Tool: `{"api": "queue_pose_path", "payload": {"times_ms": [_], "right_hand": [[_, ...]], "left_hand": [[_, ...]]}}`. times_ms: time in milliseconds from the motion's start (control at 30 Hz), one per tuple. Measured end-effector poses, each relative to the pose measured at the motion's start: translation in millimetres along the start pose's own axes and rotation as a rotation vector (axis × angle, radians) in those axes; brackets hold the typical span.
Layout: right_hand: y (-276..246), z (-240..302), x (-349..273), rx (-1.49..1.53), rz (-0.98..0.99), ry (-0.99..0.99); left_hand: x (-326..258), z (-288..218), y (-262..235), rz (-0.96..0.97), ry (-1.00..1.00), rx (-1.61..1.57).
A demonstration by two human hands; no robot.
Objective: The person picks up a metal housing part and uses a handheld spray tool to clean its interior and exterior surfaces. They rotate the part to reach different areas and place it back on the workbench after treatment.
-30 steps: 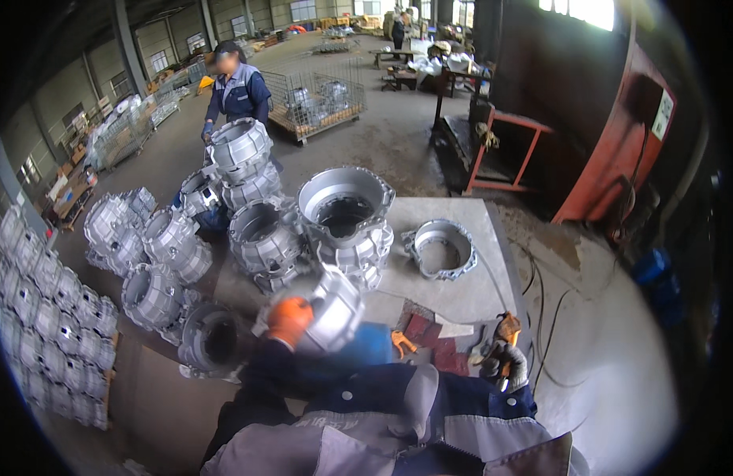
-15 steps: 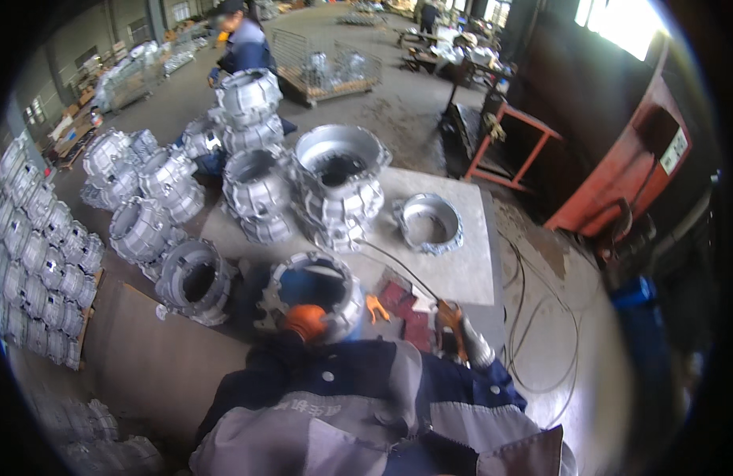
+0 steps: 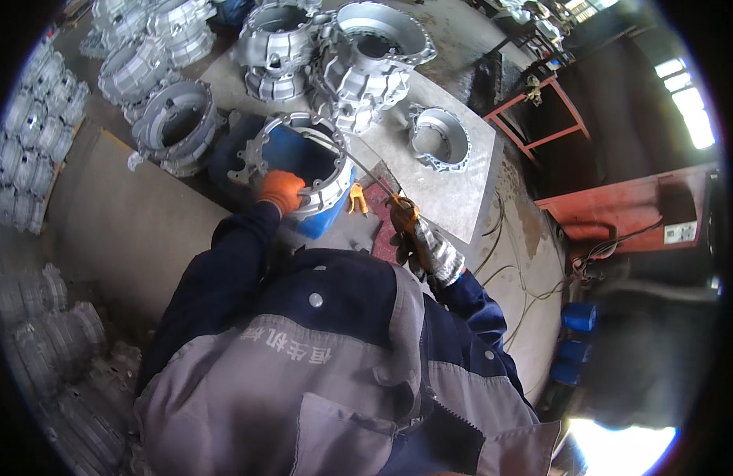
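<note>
A ring-shaped cast-metal housing (image 3: 334,190) rests tilted on a blue drum (image 3: 323,222) in front of me. My left hand (image 3: 282,191), in an orange glove, is closed on the housing's near left rim. My right hand (image 3: 410,230), in a worn orange-and-grey glove, closes round a long thin metal rod (image 3: 366,170). The rod reaches up and left across the housing's rim, its far end over the opening. Whether that end touches the metal I cannot tell. Between the drum and my right hand lies a small orange hand tool (image 3: 357,198).
Stacked housings (image 3: 358,79) stand ahead, and a single ring (image 3: 442,139) lies on a grey sheet (image 3: 473,186). Another housing (image 3: 176,123) stands at left. Hoses (image 3: 513,274) loop over the floor at right, near a red metal frame (image 3: 577,119). More castings (image 3: 49,333) are piled lower left.
My view has tipped downward, so the scene sits higher and the co-worker is out of sight. The rod's far end has moved from beside the stacks to over the housing. My left hand stays on its rim.
</note>
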State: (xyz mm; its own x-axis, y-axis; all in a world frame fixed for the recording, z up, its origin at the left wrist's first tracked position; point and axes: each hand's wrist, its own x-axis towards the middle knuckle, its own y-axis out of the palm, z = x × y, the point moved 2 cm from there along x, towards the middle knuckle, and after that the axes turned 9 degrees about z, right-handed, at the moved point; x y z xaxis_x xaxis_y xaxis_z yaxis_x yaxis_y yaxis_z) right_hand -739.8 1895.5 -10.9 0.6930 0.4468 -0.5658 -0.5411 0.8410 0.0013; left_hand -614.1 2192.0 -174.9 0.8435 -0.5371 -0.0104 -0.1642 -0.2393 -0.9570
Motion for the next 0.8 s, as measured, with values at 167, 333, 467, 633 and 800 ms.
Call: {"api": "queue_pose_path", "payload": {"times_ms": [167,333,467,633,800], "right_hand": [[12,18,20,-0.154,0.034,0.091],[23,32,42,-0.234,0.061,0.149],[29,41,60,-0.282,0.054,0.13],[33,49,80,-0.337,0.037,0.166],[29,49,92,-0.346,0.05,0.184]], "left_hand": [[-3,-4,-9,0.036,-0.037,0.069],[-6,-3,-12,0.037,-0.057,0.022],[-4,-1,-13,0.085,-0.06,0.007],[-4,-1,-16,0.147,-0.056,0.005],[-2,0,-17,0.175,-0.086,-0.009]]}}
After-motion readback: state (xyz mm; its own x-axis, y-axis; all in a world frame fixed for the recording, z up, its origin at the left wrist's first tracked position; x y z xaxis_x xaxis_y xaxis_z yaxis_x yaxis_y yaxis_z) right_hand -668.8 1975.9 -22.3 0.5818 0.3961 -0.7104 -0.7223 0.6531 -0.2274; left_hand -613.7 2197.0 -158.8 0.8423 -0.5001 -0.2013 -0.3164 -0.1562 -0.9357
